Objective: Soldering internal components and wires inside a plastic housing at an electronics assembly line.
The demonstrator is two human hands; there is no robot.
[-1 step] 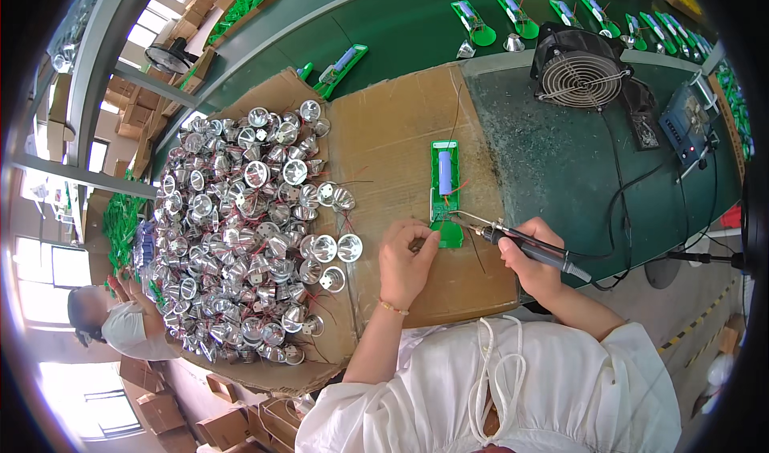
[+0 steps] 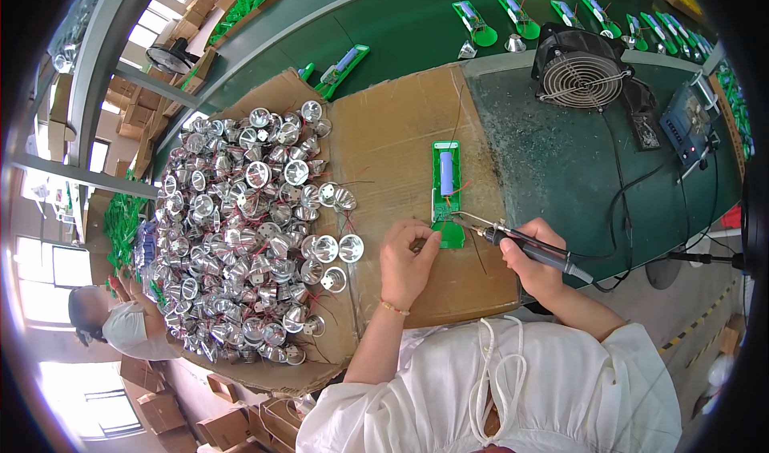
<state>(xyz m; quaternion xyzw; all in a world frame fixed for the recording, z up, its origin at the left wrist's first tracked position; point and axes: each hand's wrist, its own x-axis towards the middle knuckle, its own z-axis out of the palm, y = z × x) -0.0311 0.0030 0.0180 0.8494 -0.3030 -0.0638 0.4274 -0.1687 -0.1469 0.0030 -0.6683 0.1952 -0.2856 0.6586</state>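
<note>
No words, labels, brands or numbers are showing legibly anywhere. The front panel of the blue-grey soldering station (image 2: pixel 683 132) at the right is displaying small pale and red marks (too tiny to make out, whether they are lettering, lights or knobs). On the floor at the lower right, yellow-and-black striped floor tape (image 2: pixel 695 330) is running in slanting bands, and its stripes are forming the one sign-like marking that is standing out clearly.
</note>
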